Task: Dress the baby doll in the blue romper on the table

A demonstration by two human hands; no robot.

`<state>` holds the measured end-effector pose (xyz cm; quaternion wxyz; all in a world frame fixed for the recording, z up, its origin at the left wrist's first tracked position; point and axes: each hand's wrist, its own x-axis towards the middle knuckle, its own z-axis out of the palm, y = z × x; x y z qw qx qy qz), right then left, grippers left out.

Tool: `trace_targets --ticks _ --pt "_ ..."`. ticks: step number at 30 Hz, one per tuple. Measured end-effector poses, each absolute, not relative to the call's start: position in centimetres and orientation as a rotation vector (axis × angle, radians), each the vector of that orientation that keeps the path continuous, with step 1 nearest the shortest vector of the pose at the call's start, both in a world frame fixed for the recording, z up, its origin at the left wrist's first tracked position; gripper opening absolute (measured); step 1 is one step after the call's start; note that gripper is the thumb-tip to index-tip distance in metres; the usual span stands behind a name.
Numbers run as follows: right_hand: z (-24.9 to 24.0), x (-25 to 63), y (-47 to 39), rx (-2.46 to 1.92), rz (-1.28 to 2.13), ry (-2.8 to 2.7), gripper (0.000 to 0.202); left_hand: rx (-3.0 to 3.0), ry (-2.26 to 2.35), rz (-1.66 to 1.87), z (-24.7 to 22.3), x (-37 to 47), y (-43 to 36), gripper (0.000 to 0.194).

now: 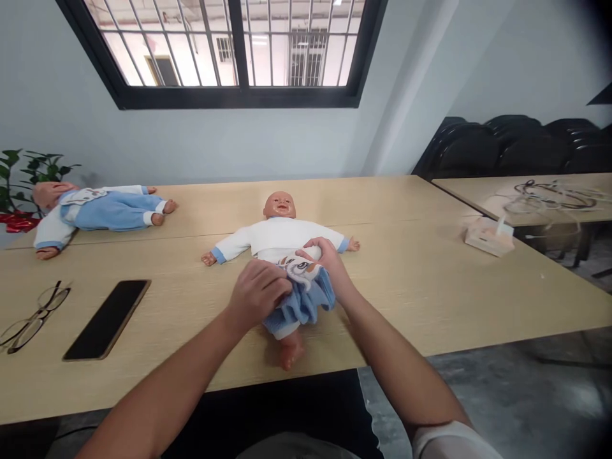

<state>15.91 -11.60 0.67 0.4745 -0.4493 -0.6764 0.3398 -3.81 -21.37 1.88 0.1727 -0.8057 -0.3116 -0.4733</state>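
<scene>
A baby doll (280,206) lies on its back on the table, head toward the window and arms spread. It wears a white top (282,236) with blue cuffs. Blue doll trousers (306,303) with a cartoon face on the front are bunched around its lower body, and one bare foot sticks out below. My left hand (258,290) is closed on the left side of the trousers. My right hand (327,258) grips the right side near the waist, thumb against the cartoon face. The doll's other foot is hidden.
Another doll (112,207) in blue trousers lies at the back left beside a potted plant (29,182). Glasses (41,315) and a black phone (108,319) rest at the left. A tissue pack (490,237) sits at the right, with cables (557,194) on the farther table.
</scene>
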Motion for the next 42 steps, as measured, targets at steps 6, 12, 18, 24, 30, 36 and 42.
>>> trace_targets --ticks 6,12,18,24,30,36,42 --pt "3.0 17.3 -13.7 -0.887 1.609 -1.502 0.049 -2.402 -0.828 -1.531 2.5 -4.1 -20.9 0.017" --pt "3.2 17.0 -13.7 -0.922 1.570 -1.370 0.051 -2.427 -0.858 -1.644 2.5 -4.8 -20.4 0.021" --pt "2.7 16.6 -13.1 -1.007 1.245 -1.537 0.039 -2.434 -0.803 -1.677 2.1 -4.5 -20.4 0.028" --pt "2.5 16.7 -12.7 -1.057 1.219 -1.543 0.035 -2.439 -1.118 -1.675 1.7 -3.4 -20.8 0.027" --pt "2.5 16.6 -12.6 -1.024 1.470 -1.281 0.042 -2.586 -1.105 -1.672 2.1 -4.2 -20.3 0.018" --pt "2.4 16.4 -12.7 -1.016 1.513 -1.246 0.040 -2.693 -0.952 -1.486 2.4 -5.0 -19.3 0.030" --pt "2.1 15.6 -13.0 -0.983 1.578 -1.173 0.041 -2.715 -0.962 -1.437 2.9 -5.0 -19.5 0.038"
